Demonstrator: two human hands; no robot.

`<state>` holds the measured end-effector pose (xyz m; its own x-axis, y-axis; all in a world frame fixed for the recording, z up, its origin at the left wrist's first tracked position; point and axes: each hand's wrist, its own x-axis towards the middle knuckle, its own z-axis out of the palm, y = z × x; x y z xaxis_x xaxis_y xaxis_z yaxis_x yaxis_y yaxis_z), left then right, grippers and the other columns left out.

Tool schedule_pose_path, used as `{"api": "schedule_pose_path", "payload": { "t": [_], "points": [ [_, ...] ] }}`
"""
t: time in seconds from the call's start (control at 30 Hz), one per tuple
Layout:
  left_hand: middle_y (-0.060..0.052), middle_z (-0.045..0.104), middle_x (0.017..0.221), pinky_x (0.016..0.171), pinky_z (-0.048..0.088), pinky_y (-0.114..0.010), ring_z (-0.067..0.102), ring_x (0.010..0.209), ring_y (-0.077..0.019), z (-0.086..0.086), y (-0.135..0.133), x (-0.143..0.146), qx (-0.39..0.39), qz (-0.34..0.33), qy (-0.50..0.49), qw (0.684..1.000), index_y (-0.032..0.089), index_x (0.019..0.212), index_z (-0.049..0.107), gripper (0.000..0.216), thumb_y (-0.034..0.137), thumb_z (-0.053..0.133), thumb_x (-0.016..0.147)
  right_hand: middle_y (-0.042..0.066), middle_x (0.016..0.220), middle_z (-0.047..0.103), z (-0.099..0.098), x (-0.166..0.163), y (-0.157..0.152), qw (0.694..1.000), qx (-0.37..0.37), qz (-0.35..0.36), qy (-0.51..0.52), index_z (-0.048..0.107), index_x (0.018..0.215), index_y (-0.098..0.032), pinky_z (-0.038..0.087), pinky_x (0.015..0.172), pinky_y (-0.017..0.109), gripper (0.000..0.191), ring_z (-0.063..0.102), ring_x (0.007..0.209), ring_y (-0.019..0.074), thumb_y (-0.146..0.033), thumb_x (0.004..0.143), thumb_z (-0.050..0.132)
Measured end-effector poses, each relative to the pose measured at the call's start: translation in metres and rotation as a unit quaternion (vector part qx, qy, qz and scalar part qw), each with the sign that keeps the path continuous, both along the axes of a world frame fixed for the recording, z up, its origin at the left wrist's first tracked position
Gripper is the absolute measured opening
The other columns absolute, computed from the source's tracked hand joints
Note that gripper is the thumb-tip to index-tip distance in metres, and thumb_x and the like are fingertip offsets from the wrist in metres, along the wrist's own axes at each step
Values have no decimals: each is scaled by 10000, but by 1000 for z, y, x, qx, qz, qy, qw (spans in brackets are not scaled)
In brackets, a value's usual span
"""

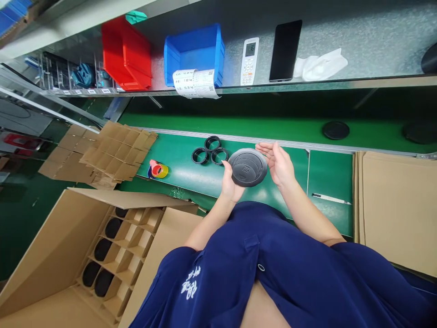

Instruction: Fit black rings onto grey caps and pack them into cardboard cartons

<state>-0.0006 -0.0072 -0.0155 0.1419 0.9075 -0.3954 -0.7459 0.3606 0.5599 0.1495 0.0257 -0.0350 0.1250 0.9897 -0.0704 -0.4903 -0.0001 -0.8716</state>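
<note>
A round dark grey disc (pixel 247 167) with ridged lines and a small label is held above the green bench. My left hand (pixel 231 183) grips its left edge from below. My right hand (pixel 278 162) is beside the disc's right edge with its fingers spread, and I cannot tell if it touches. Three black rings (pixel 210 152) lie on the bench just left of the disc.
An open cardboard box (pixel 85 255) with dividers holds several black parts at lower left. Flat divider sheets (pixel 112 152) and a tape roll (pixel 157 170) lie left. The shelf carries a red bin (pixel 127 53), blue bin (pixel 194 53), remote (pixel 249 60) and phone (pixel 285 50). Flat cardboard (pixel 396 209) lies right.
</note>
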Motion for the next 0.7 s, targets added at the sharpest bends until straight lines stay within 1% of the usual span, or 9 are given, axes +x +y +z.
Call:
{"api": "schedule_pose_path", "payload": {
  "t": [0.07, 0.1, 0.17, 0.27, 0.37, 0.43, 0.5, 0.6, 0.7],
  "points": [
    [-146, 742, 1206, 1141, 479, -454, 611, 1309, -306, 0, 4, -3, -6, -6, -8, 1000, 122, 1222, 718, 694, 655, 314, 1038, 73, 1343, 696, -1, 6, -8, 997, 44, 65, -27, 730, 1172, -254, 555, 1046, 414, 531, 650, 1250, 262, -600, 780, 820],
    [-148, 740, 1215, 1141, 478, -460, 609, 1312, -311, 1, 6, -4, -12, -12, -9, 1000, 126, 1232, 717, 699, 666, 320, 1032, 68, 1375, 679, -3, 7, -12, 994, 55, 83, -48, 715, 1226, -269, 543, 1069, 423, 574, 638, 1269, 264, -553, 750, 862],
    [-153, 734, 1230, 1139, 478, -456, 607, 1312, -316, 0, 6, -5, -22, -27, -1, 999, 131, 1238, 716, 705, 679, 329, 1023, 74, 1265, 731, -7, 7, -18, 992, 51, 73, -85, 711, 1227, -266, 562, 1028, 434, 560, 684, 1165, 255, -526, 755, 862],
    [-142, 728, 1250, 1130, 481, -428, 614, 1305, -299, -3, 1, 0, -31, -43, 29, 998, 151, 1237, 715, 651, 644, 342, 1036, 58, 964, 767, -15, 1, -17, 992, 13, -14, -126, 720, 1016, -232, 596, 861, 400, 413, 710, 898, 219, -581, 805, 788],
    [-102, 723, 1270, 1121, 483, -416, 624, 1291, -272, -6, -5, 7, -25, -40, 49, 998, 201, 1223, 713, 511, 567, 400, 1053, 34, 821, 720, -18, -1, -6, 986, -26, -66, -152, 643, 825, -225, 572, 748, 352, 431, 662, 766, 191, -642, 808, 750],
    [-95, 719, 1274, 1121, 482, -422, 625, 1287, -270, -7, -7, 10, -16, -28, 51, 998, 209, 1199, 717, 465, 543, 429, 1053, 37, 796, 700, -17, 0, 0, 983, -39, -68, -164, 629, 804, -224, 557, 727, 345, 479, 647, 747, 189, -699, 873, 638],
    [-106, 715, 1274, 1119, 484, -430, 622, 1289, -280, -7, -6, 12, -10, -16, 43, 999, 197, 1193, 717, 500, 569, 416, 1048, 57, 893, 725, -14, 2, 1, 980, -18, -36, -196, 670, 891, -224, 556, 778, 359, 509, 666, 827, 205, -715, 926, 539],
    [-107, 722, 1252, 1108, 495, -427, 629, 1274, -280, -8, -2, 12, 4, -11, 30, 999, 189, 1185, 713, 549, 594, 367, 1051, 62, 1041, 742, -12, 2, -4, 952, 33, 24, -303, 698, 1030, -229, 544, 875, 390, 497, 670, 950, 236, -693, 858, 652],
    [-92, 737, 1212, 1109, 495, -426, 647, 1242, -269, -11, 2, 12, 9, -21, 20, 1000, 185, 1148, 716, 483, 538, 399, 1061, 54, 956, 751, -14, -2, -7, 938, 31, 7, -345, 717, 960, -221, 542, 862, 389, 472, 669, 905, 239, -678, 876, 635]
  ]
}}
